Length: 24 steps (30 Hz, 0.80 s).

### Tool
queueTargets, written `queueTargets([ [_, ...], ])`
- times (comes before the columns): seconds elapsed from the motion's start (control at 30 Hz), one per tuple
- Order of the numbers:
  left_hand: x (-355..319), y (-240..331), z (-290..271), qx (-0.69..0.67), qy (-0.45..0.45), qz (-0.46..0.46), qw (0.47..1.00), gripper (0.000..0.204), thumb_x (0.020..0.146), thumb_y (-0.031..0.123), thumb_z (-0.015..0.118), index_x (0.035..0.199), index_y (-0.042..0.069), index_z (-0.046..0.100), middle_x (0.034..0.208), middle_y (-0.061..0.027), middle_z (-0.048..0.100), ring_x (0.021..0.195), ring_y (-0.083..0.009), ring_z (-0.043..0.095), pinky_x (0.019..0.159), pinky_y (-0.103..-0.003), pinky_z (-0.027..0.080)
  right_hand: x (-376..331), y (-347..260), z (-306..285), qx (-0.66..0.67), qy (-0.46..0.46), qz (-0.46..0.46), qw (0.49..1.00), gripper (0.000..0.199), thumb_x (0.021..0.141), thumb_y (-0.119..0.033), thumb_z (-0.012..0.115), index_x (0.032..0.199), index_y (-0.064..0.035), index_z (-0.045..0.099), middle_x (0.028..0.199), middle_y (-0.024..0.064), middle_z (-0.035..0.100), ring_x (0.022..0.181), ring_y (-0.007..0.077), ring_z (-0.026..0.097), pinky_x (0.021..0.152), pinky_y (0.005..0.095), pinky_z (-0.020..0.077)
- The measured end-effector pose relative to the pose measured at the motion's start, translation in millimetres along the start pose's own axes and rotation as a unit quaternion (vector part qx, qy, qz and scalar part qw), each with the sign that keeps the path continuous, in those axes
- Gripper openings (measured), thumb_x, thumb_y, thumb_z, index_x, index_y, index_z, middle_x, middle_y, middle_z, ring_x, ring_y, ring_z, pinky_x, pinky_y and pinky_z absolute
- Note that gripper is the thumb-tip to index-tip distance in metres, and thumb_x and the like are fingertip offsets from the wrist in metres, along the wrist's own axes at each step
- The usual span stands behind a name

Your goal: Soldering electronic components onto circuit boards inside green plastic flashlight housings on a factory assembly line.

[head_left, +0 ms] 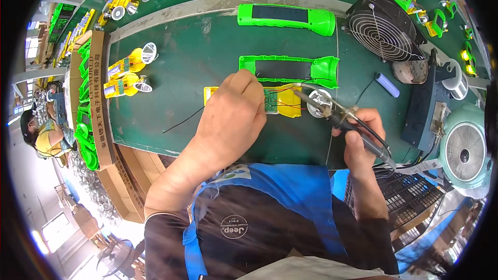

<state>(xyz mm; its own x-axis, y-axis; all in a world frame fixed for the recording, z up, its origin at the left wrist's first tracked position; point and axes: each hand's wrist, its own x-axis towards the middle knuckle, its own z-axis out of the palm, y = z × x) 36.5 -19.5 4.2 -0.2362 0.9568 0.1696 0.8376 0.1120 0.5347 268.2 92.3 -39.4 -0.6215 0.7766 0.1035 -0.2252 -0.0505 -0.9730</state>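
In my right hand (363,132) is a soldering iron (342,123), its tip pointing left over a yellow flashlight insert (290,109) with a small green circuit board and thin wires. A shiny round reflector (317,105) sits at the insert's right end, under the iron. My left hand (236,109) covers the insert's left part, fingers closed in a pinch; what they hold is hidden. Just beyond lies an open green flashlight shell half (327,70) with a dark panel inside. A black wire (181,120) runs out to the left of my left hand.
Another green shell (321,21) lies farther back. Two yellow inserts with reflectors (124,85) rest at left, beside a cardboard box (98,98) of green parts. At right are a black fan (381,31), a purple cylindrical cell (387,85), a solder spool (456,78) and a pale green round fan (465,150).
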Motion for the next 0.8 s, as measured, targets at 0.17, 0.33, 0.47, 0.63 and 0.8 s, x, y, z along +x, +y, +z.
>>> queueTargets([
  [0.17, 1.4, 4.8, -3.6, 0.013, -0.001, -0.002, 1.000, 0.016, 0.072, -0.006, 0.064, 0.081, 0.002, 0.052, 0.087, -0.0129, 0.055, 0.079, -0.0349, 0.058, 0.068, -0.043, 0.048, 12.7, -13.7, -4.7, -0.012, 0.037, -0.065, 0.997, 0.039, 0.087, -0.019, 0.072, 0.109, -0.0016, 0.045, 0.090, 0.0102, 0.055, 0.072, 0.0162, 0.062, 0.068, 0.0275, 0.0512],
  [0.33, -0.6, -2.1, -24.5, -0.031, -0.068, -0.024, 0.997, 0.019, 0.075, -0.003, 0.067, 0.088, 0.002, 0.055, 0.092, -0.0126, 0.056, 0.079, -0.0331, 0.060, 0.068, -0.040, 0.050, 24.8, -27.1, -19.1, -0.079, 0.028, -0.092, 0.992, 0.037, 0.091, -0.020, 0.067, 0.112, -0.0009, 0.043, 0.095, 0.0181, 0.065, 0.079, 0.0245, 0.069, 0.072, 0.0342, 0.0559],
  [0.47, 30.9, 5.3, -3.2, -0.175, -0.041, 0.066, 0.981, 0.019, 0.080, 0.002, 0.068, 0.095, 0.002, 0.057, 0.090, -0.0104, 0.060, 0.069, -0.0250, 0.058, 0.060, -0.034, 0.047, 48.5, -23.7, 5.9, -0.089, -0.007, -0.056, 0.994, 0.033, 0.092, -0.012, 0.066, 0.115, -0.0014, 0.045, 0.105, 0.0163, 0.064, 0.093, 0.0268, 0.070, 0.083, 0.0362, 0.0554],
  [0.63, 47.2, -7.5, 4.4, -0.245, -0.070, -0.028, 0.967, 0.007, 0.083, 0.003, 0.067, 0.084, 0.001, 0.060, 0.067, -0.0024, 0.057, 0.055, -0.0070, 0.046, 0.050, -0.026, 0.036, 73.6, 7.3, 21.5, -0.129, -0.068, -0.111, 0.983, 0.025, 0.090, -0.005, 0.067, 0.110, -0.0002, 0.052, 0.098, 0.0098, 0.060, 0.093, 0.0203, 0.069, 0.078, 0.0300, 0.0551],
  [0.8, 34.4, -30.4, -18.6, -0.308, -0.082, -0.136, 0.938, 0.001, 0.085, 0.000, 0.062, 0.086, 0.001, 0.061, 0.068, 0.0074, 0.053, 0.058, 0.0017, 0.039, 0.051, -0.018, 0.031, 63.1, 12.3, 9.1, -0.235, -0.083, -0.171, 0.953, 0.028, 0.084, -0.002, 0.071, 0.107, -0.0021, 0.056, 0.095, 0.0122, 0.063, 0.083, 0.0194, 0.067, 0.070, 0.0292, 0.0542],
])
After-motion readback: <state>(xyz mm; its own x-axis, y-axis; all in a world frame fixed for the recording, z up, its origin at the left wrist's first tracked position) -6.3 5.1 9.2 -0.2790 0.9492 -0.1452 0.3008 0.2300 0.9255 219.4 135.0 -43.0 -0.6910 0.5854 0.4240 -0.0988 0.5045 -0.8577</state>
